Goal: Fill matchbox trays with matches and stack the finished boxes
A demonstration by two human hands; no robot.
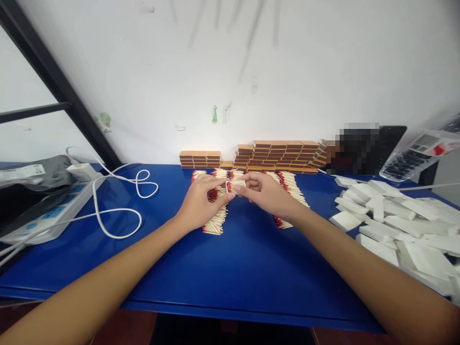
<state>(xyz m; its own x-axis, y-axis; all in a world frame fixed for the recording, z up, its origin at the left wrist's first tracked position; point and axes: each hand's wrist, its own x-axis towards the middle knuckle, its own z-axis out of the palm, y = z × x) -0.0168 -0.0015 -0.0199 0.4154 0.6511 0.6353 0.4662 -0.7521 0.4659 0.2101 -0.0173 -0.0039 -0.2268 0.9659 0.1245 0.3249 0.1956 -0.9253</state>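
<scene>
Between my two hands is a small white matchbox tray (235, 186) with red-tipped matches lying in it. My left hand (203, 199) grips its left end between thumb and fingers. At its right end, my right hand (264, 192) pinches it with thumb and curled fingers. Rows of loose matches (215, 225) lie on the blue table (244, 268) under and beside my left hand. More matches (293, 189) spread beyond and under my right hand. Part of these rows is hidden by my hands.
Stacked matchboxes (283, 155) with brown sides line the wall. A heap of white trays (402, 215) covers the right side, near a black phone-like object (391, 148) and a clear plastic package (424, 151). At left are a power strip (53, 215) and a looped white cable (118, 235).
</scene>
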